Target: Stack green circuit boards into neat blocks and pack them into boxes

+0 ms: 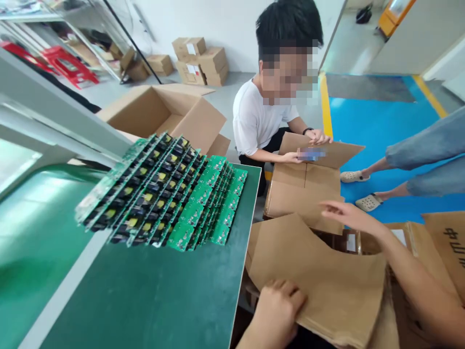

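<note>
Left hand [278, 305] curled over the near edge of a cardboard flap [334, 286], right hand [350, 216] loosely spread past its far edge

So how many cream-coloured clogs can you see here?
2: the farther clog and the nearer clog, both at the ends of the denim-clad legs at the right. Any others could be hidden behind the boxes.

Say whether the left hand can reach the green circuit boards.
Probably yes: the left hand touches a cardboard flap beside the table, and nothing visible blocks its way to the circuit boards.
</note>
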Tool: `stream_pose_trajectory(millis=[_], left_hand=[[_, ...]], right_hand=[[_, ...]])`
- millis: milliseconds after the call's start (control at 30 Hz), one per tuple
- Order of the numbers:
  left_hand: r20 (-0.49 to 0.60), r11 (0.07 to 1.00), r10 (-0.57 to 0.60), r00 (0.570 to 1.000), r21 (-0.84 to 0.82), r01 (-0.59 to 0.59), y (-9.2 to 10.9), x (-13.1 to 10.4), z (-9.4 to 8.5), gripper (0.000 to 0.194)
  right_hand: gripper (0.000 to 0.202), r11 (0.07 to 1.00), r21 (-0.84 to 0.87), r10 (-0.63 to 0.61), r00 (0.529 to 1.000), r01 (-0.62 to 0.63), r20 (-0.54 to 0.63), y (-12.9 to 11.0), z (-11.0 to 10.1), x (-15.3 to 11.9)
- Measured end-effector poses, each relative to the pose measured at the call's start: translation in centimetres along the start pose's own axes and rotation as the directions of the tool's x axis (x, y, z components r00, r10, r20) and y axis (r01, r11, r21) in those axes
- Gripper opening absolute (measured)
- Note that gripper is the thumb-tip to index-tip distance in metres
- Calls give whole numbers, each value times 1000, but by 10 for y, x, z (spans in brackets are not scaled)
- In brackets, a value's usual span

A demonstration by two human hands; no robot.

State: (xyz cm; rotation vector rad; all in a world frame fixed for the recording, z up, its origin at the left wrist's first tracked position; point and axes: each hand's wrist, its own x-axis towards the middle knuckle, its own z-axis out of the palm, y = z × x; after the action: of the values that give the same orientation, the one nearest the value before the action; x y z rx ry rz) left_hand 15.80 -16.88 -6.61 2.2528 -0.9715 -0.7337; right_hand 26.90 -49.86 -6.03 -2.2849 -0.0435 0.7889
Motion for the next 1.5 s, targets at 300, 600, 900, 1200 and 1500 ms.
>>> stream_pose_trajectory(millis=[300, 600, 900, 1200, 1500], left_hand=[[65, 969, 31, 997, 244, -46, 11, 17, 9, 19], [104, 988, -6, 995, 156, -10, 6, 23, -7, 17], [138, 996, -45, 989, 84, 34, 0, 18, -19, 21], [228, 994, -101, 968, 54, 91, 15, 16, -3, 28], [656, 995, -103, 748, 77, 70, 17, 21, -25, 33]], right_hand=[[90, 905, -296, 209, 925, -306, -317, 111, 43, 161], [100, 831, -394, 319, 916, -393, -241, 137, 60, 199], [93, 809, -386, 417, 896, -442, -152, 136, 116, 178], [78, 847, -373, 321, 923, -379, -211, 150, 100, 175], [87, 839, -352, 311, 897, -415, -315, 136, 41, 206]])
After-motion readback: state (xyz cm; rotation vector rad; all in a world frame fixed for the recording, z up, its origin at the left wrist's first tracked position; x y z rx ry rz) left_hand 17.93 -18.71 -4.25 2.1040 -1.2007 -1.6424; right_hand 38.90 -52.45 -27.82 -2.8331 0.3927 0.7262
